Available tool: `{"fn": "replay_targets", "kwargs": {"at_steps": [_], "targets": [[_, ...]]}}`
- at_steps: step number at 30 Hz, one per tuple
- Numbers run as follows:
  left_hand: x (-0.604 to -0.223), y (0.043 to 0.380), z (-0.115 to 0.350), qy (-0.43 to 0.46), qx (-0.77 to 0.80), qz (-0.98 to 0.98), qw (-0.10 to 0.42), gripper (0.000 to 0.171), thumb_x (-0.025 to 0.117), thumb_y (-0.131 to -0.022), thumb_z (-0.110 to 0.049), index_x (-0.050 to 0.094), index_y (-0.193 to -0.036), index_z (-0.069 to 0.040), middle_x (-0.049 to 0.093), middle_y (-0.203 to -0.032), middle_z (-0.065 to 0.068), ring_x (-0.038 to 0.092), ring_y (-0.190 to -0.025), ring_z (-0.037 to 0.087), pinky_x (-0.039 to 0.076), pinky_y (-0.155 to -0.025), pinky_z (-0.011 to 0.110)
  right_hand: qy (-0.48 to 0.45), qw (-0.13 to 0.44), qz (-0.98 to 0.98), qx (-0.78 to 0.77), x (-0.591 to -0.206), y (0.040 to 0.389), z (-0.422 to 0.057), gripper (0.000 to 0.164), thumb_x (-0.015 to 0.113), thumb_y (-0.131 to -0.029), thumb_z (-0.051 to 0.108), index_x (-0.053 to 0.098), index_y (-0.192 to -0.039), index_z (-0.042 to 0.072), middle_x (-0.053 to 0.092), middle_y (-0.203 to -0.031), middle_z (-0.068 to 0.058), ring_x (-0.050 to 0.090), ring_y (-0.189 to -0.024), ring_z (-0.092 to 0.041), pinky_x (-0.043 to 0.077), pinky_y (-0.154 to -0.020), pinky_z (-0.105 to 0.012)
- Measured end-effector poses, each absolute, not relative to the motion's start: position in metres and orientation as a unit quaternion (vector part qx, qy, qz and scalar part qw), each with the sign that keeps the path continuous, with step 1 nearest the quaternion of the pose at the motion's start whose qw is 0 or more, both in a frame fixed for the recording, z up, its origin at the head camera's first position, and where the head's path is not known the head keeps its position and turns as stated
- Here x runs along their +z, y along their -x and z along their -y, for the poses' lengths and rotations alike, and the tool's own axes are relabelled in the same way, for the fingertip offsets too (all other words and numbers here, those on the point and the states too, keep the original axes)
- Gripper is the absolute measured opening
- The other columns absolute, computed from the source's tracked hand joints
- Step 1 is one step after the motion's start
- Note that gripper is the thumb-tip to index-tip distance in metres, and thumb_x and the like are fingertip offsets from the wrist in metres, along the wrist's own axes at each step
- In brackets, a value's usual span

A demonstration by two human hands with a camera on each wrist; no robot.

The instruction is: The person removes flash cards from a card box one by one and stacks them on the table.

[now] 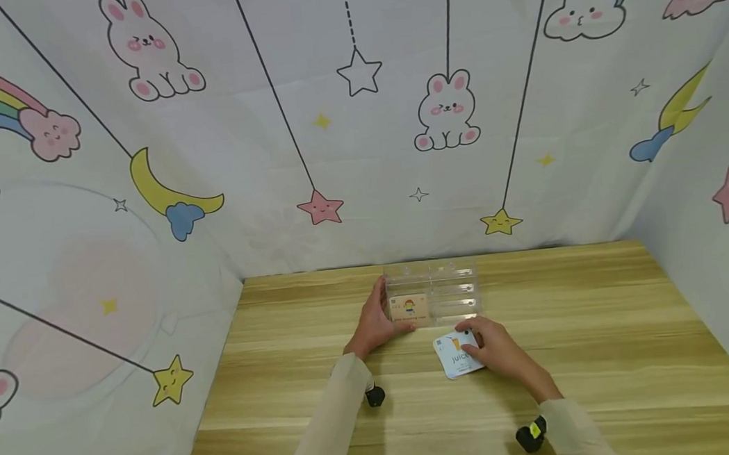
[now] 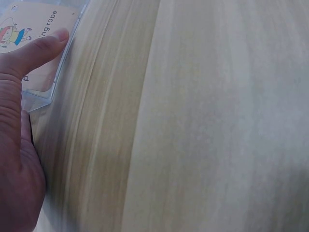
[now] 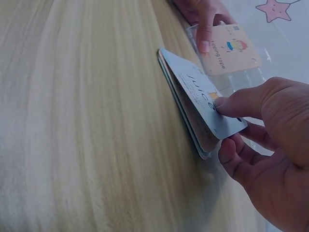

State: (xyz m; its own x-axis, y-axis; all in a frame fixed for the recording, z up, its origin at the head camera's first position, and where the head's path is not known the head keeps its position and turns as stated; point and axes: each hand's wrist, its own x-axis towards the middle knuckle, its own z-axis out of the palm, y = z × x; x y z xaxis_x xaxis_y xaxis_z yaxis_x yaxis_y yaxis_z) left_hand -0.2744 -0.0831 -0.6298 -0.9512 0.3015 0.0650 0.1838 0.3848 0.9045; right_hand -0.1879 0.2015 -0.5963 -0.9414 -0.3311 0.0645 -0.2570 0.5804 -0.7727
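Note:
A clear plastic box [image 1: 454, 289] with several compartments lies near the table's back edge. In its front left compartment is a beige skipping rope card [image 1: 408, 307] with a cartoon child. My left hand [image 1: 373, 326] grips the box's front left corner, fingers along the side; in the left wrist view its thumb [image 2: 43, 50] lies over the card. In front of the box, my right hand [image 1: 500, 348] pinches a small stack of cards [image 3: 190, 89], thumb on top and fingers at the edge. The top card is light blue and reads "juice"; its far edges lie slightly spread.
The wood-grain table [image 1: 596, 325] stretches out on both sides of the hands. A white fabric backdrop [image 1: 385, 150] with printed rabbits and stars rises right behind the box. Black wrist cameras [image 1: 375, 395] hang beside both sleeves.

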Motion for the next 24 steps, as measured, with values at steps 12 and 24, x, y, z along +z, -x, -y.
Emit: {"fn": "replay_targets", "kwargs": {"at_steps": [12,24], "targets": [[-0.6333,0.2771,0.0856,-0.155,0.53,-0.832,0.056,0.129,0.098,-0.074,-0.024,0.009,-0.167,-0.012,0.027,-0.168,0.008,0.029,-0.153,0.019,0.028,-0.123,0.03,0.172,0.028,-0.908,-0.381,-0.6049,0.1861,-0.2038,0.031,0.081,-0.089,0.004,0.07,-0.118,-0.002,0.059,-0.092,-0.005,0.044,-0.068,-0.01,0.039,-0.058,-0.023],[-0.6343,0.2774,0.0846,-0.154,0.526,-0.834,0.057,0.13,0.097,-0.074,-0.026,0.008,-0.167,-0.014,0.024,-0.17,0.009,0.028,-0.154,0.021,0.028,-0.123,0.032,0.163,0.027,-0.918,-0.36,-0.6056,0.1855,-0.2026,0.03,0.082,-0.088,0.006,0.071,-0.116,-0.003,0.062,-0.112,-0.012,0.049,-0.079,-0.014,0.044,-0.065,-0.025]]}}
